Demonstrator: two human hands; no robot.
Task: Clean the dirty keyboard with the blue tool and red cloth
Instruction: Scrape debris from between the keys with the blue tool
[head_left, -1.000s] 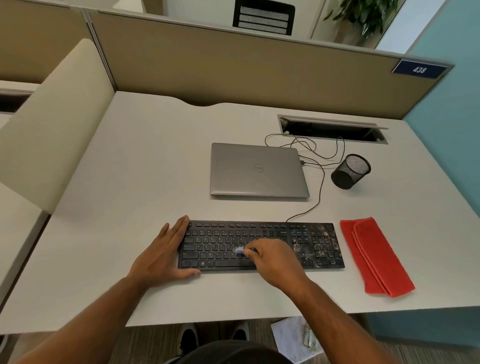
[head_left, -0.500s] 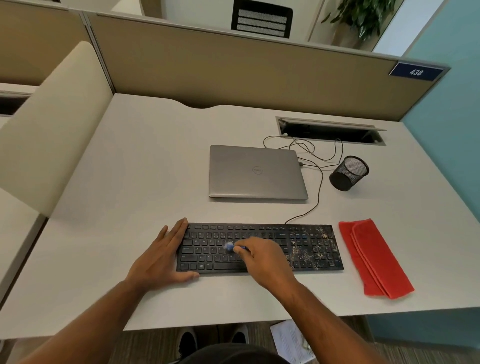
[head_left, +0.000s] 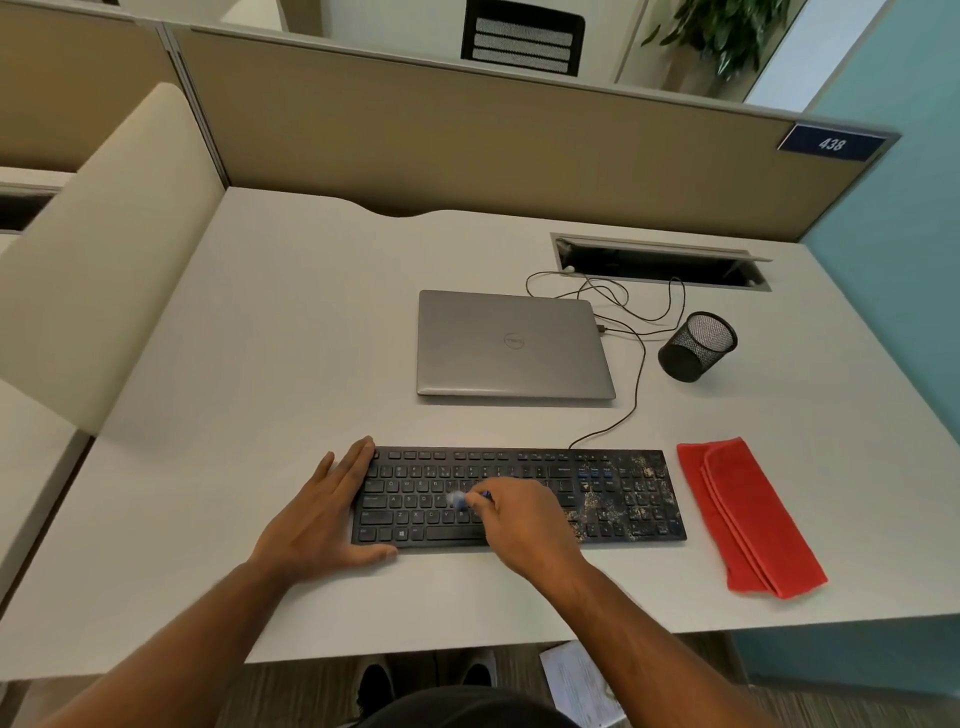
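Note:
A black keyboard (head_left: 623, 499) lies near the desk's front edge, its right part speckled with pale dirt. My right hand (head_left: 524, 525) grips the small blue tool (head_left: 462, 500), whose blurred pale tip touches the letter keys left of centre. My left hand (head_left: 322, 512) lies flat with straight fingers against the keyboard's left end, thumb along its front edge. The folded red cloth (head_left: 748, 519) rests on the desk just right of the keyboard, untouched.
A closed grey laptop (head_left: 511, 345) sits behind the keyboard, with cables (head_left: 631, 312) running to a desk slot (head_left: 660, 262). A black mesh cup (head_left: 696, 347) stands at the right. Partition walls (head_left: 467, 130) close the back; papers (head_left: 576, 686) lie on the floor.
My right hand has swept the blue tool leftward across the keys, from the middle toward the left-centre letters. The left hand has stayed at the keyboard's left end.

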